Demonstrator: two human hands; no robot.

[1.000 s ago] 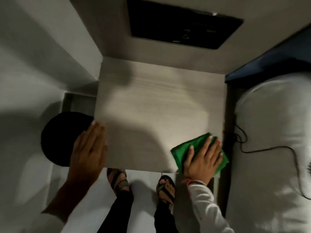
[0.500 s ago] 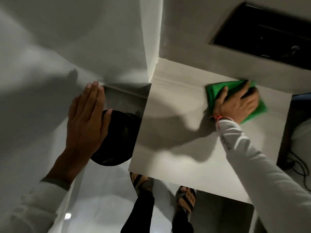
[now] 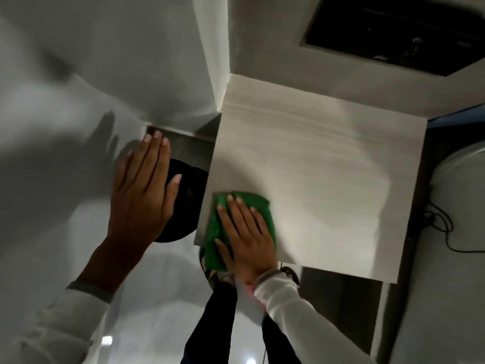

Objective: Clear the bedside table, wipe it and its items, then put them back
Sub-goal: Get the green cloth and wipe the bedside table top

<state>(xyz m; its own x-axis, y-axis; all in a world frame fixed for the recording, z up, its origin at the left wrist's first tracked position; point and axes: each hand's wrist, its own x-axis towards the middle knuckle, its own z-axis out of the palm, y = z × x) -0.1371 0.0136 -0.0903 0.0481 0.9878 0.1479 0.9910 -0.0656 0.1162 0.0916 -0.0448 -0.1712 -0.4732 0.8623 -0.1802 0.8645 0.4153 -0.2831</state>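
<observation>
The pale wood-grain bedside table (image 3: 328, 185) fills the middle right, its top bare of items. My right hand (image 3: 249, 237) lies flat, fingers spread, pressing a green cloth (image 3: 252, 203) onto the table's near left corner; part of the cloth hangs over the front edge. My left hand (image 3: 143, 195) hovers flat and held open left of the table, above a round black object (image 3: 189, 200) on the floor, holding nothing.
A white wall corner (image 3: 210, 61) meets the table's far left. A dark recessed panel (image 3: 393, 30) sits in the wall behind. White bedding (image 3: 462, 195) and a black cable (image 3: 441, 227) lie to the right. My sandalled feet (image 3: 223, 279) stand below the table's front edge.
My right hand has swept the green cloth from the table's far right side to its near left corner. My left hand stayed raised left of the table, over the black object.
</observation>
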